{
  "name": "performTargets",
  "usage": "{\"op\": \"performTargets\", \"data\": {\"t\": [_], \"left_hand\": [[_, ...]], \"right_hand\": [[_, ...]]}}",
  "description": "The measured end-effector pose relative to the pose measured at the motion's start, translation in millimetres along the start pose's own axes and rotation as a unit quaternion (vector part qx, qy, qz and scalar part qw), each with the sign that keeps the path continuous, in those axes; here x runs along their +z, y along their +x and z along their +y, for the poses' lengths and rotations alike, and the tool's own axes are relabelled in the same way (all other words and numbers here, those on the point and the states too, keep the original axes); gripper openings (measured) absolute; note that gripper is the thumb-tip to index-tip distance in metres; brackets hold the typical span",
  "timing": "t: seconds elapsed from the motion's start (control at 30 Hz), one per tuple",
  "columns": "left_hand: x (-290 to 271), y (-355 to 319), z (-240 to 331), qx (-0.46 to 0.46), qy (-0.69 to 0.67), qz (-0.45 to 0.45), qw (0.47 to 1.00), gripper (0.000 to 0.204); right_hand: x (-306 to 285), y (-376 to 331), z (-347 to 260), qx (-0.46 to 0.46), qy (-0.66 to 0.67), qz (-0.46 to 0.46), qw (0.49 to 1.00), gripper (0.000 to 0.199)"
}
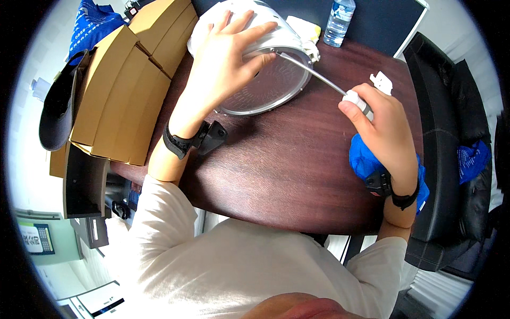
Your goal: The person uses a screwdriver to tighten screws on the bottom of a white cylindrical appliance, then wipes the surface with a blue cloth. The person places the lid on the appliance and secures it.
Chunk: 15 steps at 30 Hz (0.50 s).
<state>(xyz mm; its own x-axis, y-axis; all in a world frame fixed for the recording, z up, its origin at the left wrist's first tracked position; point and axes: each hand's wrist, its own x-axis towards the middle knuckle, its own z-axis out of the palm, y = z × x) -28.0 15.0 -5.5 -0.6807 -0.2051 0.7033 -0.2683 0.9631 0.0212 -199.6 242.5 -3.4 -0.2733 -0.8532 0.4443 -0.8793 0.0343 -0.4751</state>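
Above table (297,159): left hand (228,57) spread over white appliance (284,35), right hand (386,121) gripping screwdriver (317,76) (tip (278,53) near rim (256,113)).

Office or similar workroom, by look of furnishings; exact kind uncertain. Broad desk (276,175), dark reddish-brown wood look, fills middle of frame. Dark blue partition panel (388,29) behind it, pale-edged, along top. Black leather-look sofa (441,106) down right side, office waiting-area sort. Plain brown cardboard boxes (114,101) at upper left, storeroom touch. Water bottle (340,24) on desk, top right of centre. White wall (459,29) at upper right.
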Motion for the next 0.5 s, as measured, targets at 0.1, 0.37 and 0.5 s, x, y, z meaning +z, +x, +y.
{"op": "performTargets", "data": {"t": [0.1, 0.37, 0.5], "left_hand": [[0, 1, 0, 0.001, 0.010, -0.008, 1.000, 0.048], [0, 4, 7, 0.012, 0.041, -0.016, 0.999, 0.050], [-4, 8, 11, 0.027, 0.059, -0.026, 0.998, 0.050]], "right_hand": [[2, 1, -3, 0.028, 0.017, -0.028, 0.999, 0.030], [8, 4, -3, 0.045, 0.021, -0.035, 0.998, 0.029], [9, 3, -2, 0.050, 0.009, -0.024, 0.998, 0.030]]}}
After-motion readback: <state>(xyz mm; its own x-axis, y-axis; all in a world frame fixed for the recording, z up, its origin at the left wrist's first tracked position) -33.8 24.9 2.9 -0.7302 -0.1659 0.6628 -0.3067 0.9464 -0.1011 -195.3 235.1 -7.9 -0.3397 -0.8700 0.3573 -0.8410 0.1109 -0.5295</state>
